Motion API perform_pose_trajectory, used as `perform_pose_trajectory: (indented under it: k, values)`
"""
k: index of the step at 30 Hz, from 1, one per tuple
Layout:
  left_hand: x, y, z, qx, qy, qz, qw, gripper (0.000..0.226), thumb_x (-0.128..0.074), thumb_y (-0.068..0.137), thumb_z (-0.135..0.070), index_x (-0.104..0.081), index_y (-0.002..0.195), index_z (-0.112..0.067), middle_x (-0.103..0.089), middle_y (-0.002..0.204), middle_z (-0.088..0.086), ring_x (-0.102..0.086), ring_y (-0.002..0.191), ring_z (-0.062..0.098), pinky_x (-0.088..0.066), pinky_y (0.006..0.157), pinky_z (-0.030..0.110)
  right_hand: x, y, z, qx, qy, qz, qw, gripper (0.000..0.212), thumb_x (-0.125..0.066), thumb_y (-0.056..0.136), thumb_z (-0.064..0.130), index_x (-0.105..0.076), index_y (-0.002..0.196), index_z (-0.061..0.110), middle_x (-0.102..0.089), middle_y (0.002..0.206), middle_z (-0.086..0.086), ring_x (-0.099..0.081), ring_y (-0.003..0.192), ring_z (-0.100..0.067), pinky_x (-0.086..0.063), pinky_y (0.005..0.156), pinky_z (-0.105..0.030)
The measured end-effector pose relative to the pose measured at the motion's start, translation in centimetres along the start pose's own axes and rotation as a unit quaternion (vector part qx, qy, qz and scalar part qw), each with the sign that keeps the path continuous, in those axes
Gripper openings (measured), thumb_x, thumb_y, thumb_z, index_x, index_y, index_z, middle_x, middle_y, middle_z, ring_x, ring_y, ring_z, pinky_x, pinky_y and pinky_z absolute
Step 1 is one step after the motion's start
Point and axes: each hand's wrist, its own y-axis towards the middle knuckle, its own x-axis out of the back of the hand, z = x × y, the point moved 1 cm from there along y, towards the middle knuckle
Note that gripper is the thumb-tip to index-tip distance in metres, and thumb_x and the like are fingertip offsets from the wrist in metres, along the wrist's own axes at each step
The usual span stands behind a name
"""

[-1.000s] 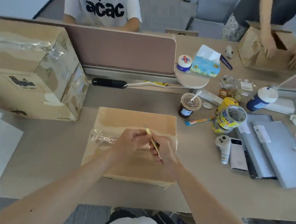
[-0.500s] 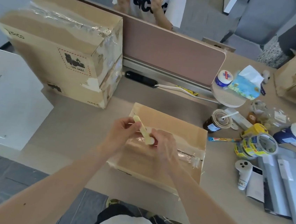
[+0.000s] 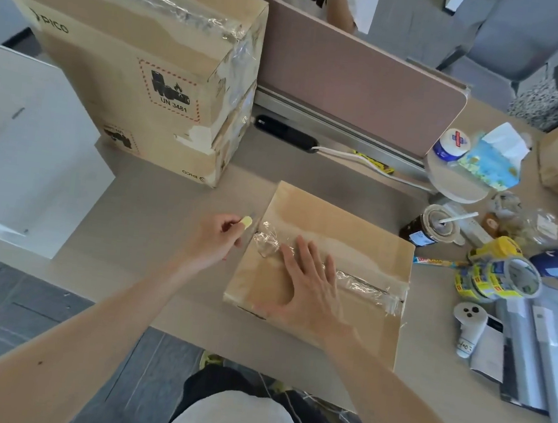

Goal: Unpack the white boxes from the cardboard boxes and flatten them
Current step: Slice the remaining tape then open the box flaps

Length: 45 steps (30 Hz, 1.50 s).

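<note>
A flat cardboard box lies on the desk in front of me, its top seam covered by crumpled clear tape. My right hand rests flat on the box lid with fingers spread, over the tape's left part. My left hand grips a small pale yellow cutter just off the box's left edge, beside the loose tape end. A large taped cardboard box stands at the far left of the desk.
To the right lie tape rolls, a coffee cup, a white controller, grey folders and a tissue pack. A pink divider runs behind, with a person beyond it. White boards stand left.
My hands have parted: the left took the yellow cutter off the box's left edge, and the right opened and laid flat on the lid. The view has shifted left.
</note>
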Motion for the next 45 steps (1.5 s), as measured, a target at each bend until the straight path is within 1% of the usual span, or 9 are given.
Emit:
perform_pose_trajectory:
  k: [5,14,18,21,24,27,34,39,45]
  values:
    - [-0.2,0.5,0.9,-0.017,0.021,0.012,1.000,0.023,-0.057,0.098,-0.020,-0.070,0.084,-0.008,-0.064,0.064,0.003,-0.044,0.042,0.016,-0.041,0.043,0.025,0.0,0.0,-0.4,0.019,-0.016,-0.006,1.000,0.120,-0.043,0.060,0.096,0.000,0.156,0.036,0.013,0.165,0.004,0.017,0.151,-0.017,0.006,0.122,-0.048]
    - [0.0,1.0,1.3,-0.036,0.012,0.023,0.999,0.026,-0.058,0.098,-0.017,-0.069,0.087,0.004,-0.062,0.060,0.005,-0.039,0.040,0.017,-0.037,0.044,0.027,-0.1,-0.1,-0.2,0.019,-0.012,-0.009,1.000,0.119,-0.044,0.062,0.095,-0.002,0.156,0.035,0.013,0.165,0.005,0.017,0.150,-0.016,0.009,0.122,-0.047]
    - [0.0,0.7,1.1,-0.059,0.032,0.026,0.997,0.030,-0.057,0.098,-0.015,-0.064,0.080,0.008,-0.053,0.060,0.011,-0.038,0.038,0.008,-0.034,0.044,0.025,0.0,-0.1,-0.1,0.015,-0.016,-0.008,1.000,0.119,-0.045,0.063,0.094,-0.002,0.156,0.035,0.013,0.165,0.005,0.017,0.150,-0.016,0.009,0.122,-0.047]
    - [0.4,0.8,0.9,-0.113,0.118,0.035,0.986,0.041,-0.055,0.098,-0.017,-0.046,0.063,0.002,-0.038,0.055,0.005,-0.030,0.042,0.009,-0.025,0.047,0.027,-0.1,-0.2,0.0,0.014,-0.016,-0.008,1.000,0.119,-0.045,0.063,0.094,-0.002,0.156,0.035,0.013,0.164,0.005,0.017,0.150,-0.016,0.009,0.122,-0.047]
    - [0.8,1.2,0.4,-0.147,0.176,0.048,0.972,0.045,-0.055,0.094,-0.016,-0.033,0.056,-0.008,-0.024,0.051,-0.005,-0.022,0.046,0.011,-0.014,0.045,0.024,-0.1,-0.2,0.1,0.011,-0.017,-0.006,1.000,0.120,-0.045,0.062,0.094,-0.003,0.156,0.034,0.013,0.165,0.005,0.018,0.150,-0.016,0.008,0.122,-0.047]
    - [1.0,1.7,0.0,-0.158,0.220,0.062,0.961,0.047,-0.056,0.092,-0.009,-0.027,0.056,-0.016,-0.019,0.051,-0.007,-0.021,0.046,0.013,-0.016,0.046,0.026,-0.2,-0.2,0.1,0.005,-0.019,-0.004,1.000,0.120,-0.046,0.061,0.094,-0.003,0.156,0.035,0.012,0.165,0.005,0.017,0.150,-0.015,0.007,0.122,-0.048]
    - [1.6,1.7,-0.3,-0.161,0.270,0.085,0.946,0.044,-0.052,0.089,-0.024,-0.026,0.054,-0.018,-0.021,0.048,-0.005,-0.022,0.045,0.015,-0.015,0.045,0.027,-0.2,-0.3,0.2,0.001,-0.021,-0.006,1.000,0.120,-0.046,0.061,0.094,-0.003,0.157,0.035,0.012,0.165,0.006,0.018,0.150,-0.014,0.007,0.122,-0.047]
    - [1.7,1.2,-0.1,-0.175,0.271,0.103,0.941,0.052,-0.056,0.092,-0.010,-0.024,0.052,-0.019,-0.019,0.048,-0.006,-0.022,0.044,0.016,-0.014,0.044,0.025,-0.2,-0.3,0.2,-0.002,-0.014,-0.009,1.000,0.120,-0.046,0.061,0.094,-0.004,0.157,0.035,0.011,0.165,0.006,0.017,0.150,-0.014,0.007,0.122,-0.047]
    - [1.8,0.1,0.7,-0.141,0.249,0.121,0.951,0.048,-0.057,0.093,-0.012,-0.031,0.053,-0.014,-0.023,0.049,-0.004,-0.019,0.044,0.013,-0.016,0.044,0.025,-0.1,-0.1,0.3,-0.003,-0.027,-0.002,1.000,0.121,-0.043,0.061,0.095,0.002,0.157,0.035,0.016,0.164,0.007,0.021,0.149,-0.013,0.010,0.122,-0.046]
